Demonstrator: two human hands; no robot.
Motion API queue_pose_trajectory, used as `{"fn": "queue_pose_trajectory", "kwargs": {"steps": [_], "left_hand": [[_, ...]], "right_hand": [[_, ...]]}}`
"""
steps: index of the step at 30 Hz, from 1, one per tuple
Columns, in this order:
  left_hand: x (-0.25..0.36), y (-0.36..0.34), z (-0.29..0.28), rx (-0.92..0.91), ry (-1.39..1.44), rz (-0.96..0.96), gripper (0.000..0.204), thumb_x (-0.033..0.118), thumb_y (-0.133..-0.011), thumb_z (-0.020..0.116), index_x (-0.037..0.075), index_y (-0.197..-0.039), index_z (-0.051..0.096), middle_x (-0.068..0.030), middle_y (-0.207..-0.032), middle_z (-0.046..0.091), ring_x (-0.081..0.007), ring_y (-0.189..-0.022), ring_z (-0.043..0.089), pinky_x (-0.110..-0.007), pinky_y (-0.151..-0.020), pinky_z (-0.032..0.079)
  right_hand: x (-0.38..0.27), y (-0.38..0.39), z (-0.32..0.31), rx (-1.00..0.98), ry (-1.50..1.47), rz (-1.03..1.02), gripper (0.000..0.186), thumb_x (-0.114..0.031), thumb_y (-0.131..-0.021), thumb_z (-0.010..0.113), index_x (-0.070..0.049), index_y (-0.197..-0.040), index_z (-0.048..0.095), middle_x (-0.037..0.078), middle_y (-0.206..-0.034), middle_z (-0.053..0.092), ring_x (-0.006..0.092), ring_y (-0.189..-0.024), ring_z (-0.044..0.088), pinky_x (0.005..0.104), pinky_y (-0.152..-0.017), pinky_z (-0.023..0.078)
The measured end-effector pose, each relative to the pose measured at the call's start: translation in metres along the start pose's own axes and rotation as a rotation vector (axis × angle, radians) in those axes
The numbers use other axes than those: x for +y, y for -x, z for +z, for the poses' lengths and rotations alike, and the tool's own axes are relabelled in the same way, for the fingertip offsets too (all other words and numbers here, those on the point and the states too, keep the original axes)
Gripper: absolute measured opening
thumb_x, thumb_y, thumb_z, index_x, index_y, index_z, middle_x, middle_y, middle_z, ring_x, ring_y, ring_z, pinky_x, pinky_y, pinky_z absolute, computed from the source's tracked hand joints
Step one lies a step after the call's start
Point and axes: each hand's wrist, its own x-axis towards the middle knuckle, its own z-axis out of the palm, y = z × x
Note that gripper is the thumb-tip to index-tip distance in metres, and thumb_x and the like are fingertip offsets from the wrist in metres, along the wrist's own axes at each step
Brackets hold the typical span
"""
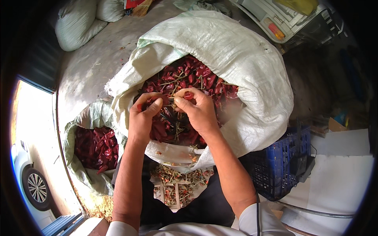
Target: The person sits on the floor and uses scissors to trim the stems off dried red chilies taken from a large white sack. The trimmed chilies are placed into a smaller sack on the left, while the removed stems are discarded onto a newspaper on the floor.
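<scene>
Concrete floor, wide-open sack rim, left grip, right grip above, both pinching red chillies.

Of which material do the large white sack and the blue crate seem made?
White sack: probably woven plastic, slightly shiny; its fine weave and frayed edge show. Blue crate: likely rigid moulded plastic, finish unclear in shade; its walls are regular lattice.

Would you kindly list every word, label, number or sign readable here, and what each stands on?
Readable texts: none.
Large white sack: a small dark mark, too small to tell whether it is writing.
Smaller sack: no readable text.
Blue crate: no readable text.
</scene>
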Motion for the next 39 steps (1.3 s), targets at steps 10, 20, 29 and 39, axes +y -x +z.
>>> {"fn": "queue_pose_trajectory", "kwargs": {"steps": [10,20,29,39], "left_hand": [[-0.009,-0.014,-0.023,-0.002,0.476,-0.165,0.015,0.016,-0.098,0.057,0.005,-0.105,0.064,-0.0022,-0.083,0.065,-0.0129,-0.07,0.06,-0.028,-0.065,0.051],[-0.006,-0.006,-0.005,0.008,0.397,-0.232,0.017,0.014,-0.1,0.053,0.004,-0.109,0.063,-0.0043,-0.096,0.067,-0.014,-0.084,0.065,-0.03,-0.074,0.055],[-0.006,-0.003,-0.004,-0.115,0.291,-0.232,0.015,0.017,-0.101,0.055,0.005,-0.108,0.063,-0.002,-0.091,0.065,-0.0114,-0.079,0.062,-0.029,-0.072,0.053],[-0.012,-0.007,-0.006,-0.179,0.487,-0.214,0.011,0.015,-0.101,0.053,0.006,-0.099,0.059,-0.0039,-0.083,0.061,-0.0135,-0.068,0.058,-0.029,-0.065,0.052]], "right_hand": [[0.004,0.006,-0.003,-0.07,0.843,-0.447,0.03,-0.017,-0.082,0.075,-0.004,-0.107,0.065,0.015,-0.1,0.065,0.0338,-0.094,0.065,0.0416,-0.081,0.053],[0.014,0.005,0.026,-0.041,0.881,-0.799,0.013,-0.016,-0.09,0.068,-0.008,-0.093,0.057,0.007,-0.085,0.058,0.0246,-0.075,0.063,0.0368,-0.064,0.054],[0.014,0.006,0.022,0.037,0.959,-0.721,0.01,-0.013,-0.093,0.062,-0.006,-0.09,0.056,0.01,-0.082,0.057,0.0293,-0.069,0.062,0.039,-0.058,0.053],[-0.001,0.012,0.03,-0.007,0.122,-0.008,0.026,-0.023,-0.104,0.051,-0.001,-0.091,0.056,0.005,-0.075,0.06,0.0118,-0.063,0.061,0.0291,-0.054,0.055]]}}
